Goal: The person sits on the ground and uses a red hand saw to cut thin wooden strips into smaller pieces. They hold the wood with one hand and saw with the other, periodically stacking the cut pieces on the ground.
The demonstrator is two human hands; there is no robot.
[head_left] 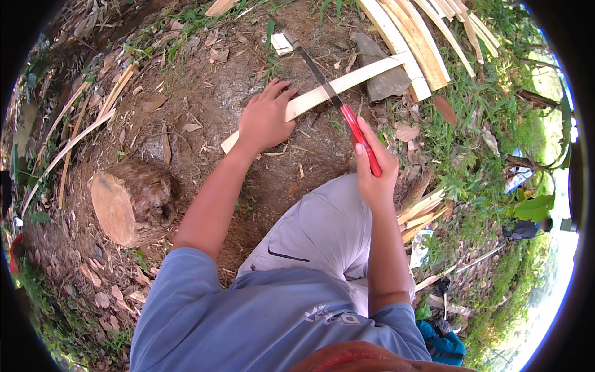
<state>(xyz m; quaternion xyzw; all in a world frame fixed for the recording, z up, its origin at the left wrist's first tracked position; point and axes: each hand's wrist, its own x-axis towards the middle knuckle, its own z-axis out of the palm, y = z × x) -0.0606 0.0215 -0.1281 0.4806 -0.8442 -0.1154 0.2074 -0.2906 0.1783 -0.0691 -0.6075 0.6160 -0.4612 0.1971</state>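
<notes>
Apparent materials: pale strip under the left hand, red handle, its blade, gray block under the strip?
Pale strip: wood or bamboo, apparently unfinished; light, bare surface.
Red handle: probably plastic or rubber-coated; smooth, slightly shiny.
Blade: likely steel; long, thin, dark.
Gray block: probably natural stone; irregular, angular.

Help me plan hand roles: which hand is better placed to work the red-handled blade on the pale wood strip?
Probably the right hand: it holds the red-handled blade, which crosses the pale strip in view. The left hand lies on the strip, seemingly better suited to steadying.
</notes>
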